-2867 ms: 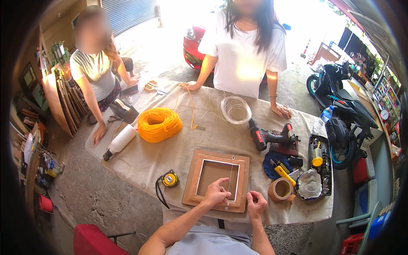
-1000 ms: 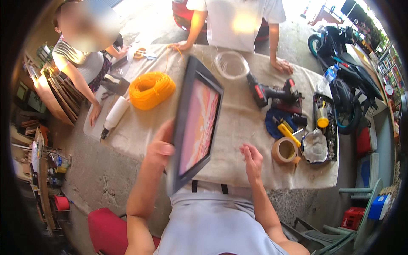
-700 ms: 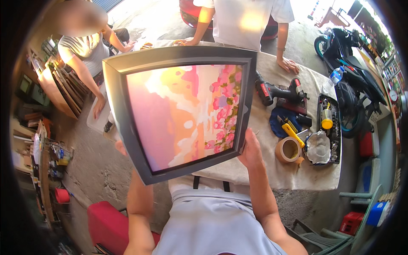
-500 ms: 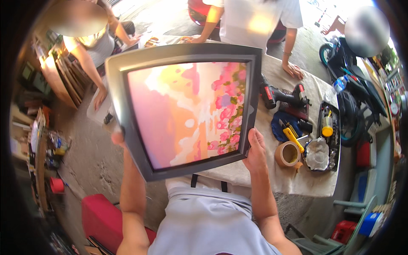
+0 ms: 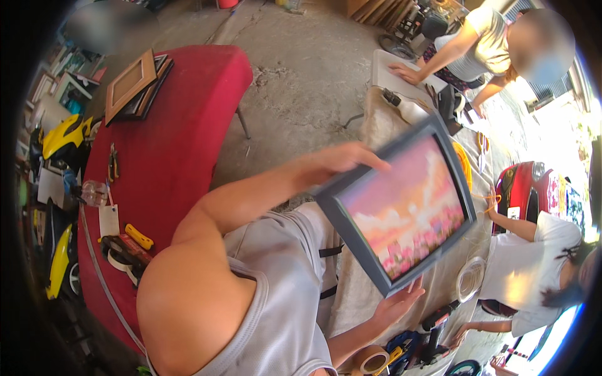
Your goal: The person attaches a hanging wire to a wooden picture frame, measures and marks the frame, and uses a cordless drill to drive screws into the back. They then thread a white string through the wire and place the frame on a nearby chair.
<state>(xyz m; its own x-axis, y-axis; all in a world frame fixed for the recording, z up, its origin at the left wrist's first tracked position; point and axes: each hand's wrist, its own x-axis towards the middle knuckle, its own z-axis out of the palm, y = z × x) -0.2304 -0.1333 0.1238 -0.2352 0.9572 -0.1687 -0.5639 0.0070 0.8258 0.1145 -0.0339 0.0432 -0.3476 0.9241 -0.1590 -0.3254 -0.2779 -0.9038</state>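
Grey-framed picture (image 5: 404,210), a pink sky-and-flower scene, is held in the air between both hands, face toward the camera, above the near edge of the cloth-covered table (image 5: 376,135). Left hand (image 5: 342,161) grips the upper edge, fingers wrapped over the top of the frame; right hand (image 5: 395,304) supports the lower edge, palm open beneath it. Judged as a 2-point hold that steadies the frame while it is tilted for viewing.

Surroundings: concrete floor, open workshop. Red table (image 5: 169,131) on the left carries a wooden frame (image 5: 128,84) and hand tools. Cordless drill (image 5: 436,319) and tape roll (image 5: 370,360) lie on the cloth table. 2 other persons stand at its far side.
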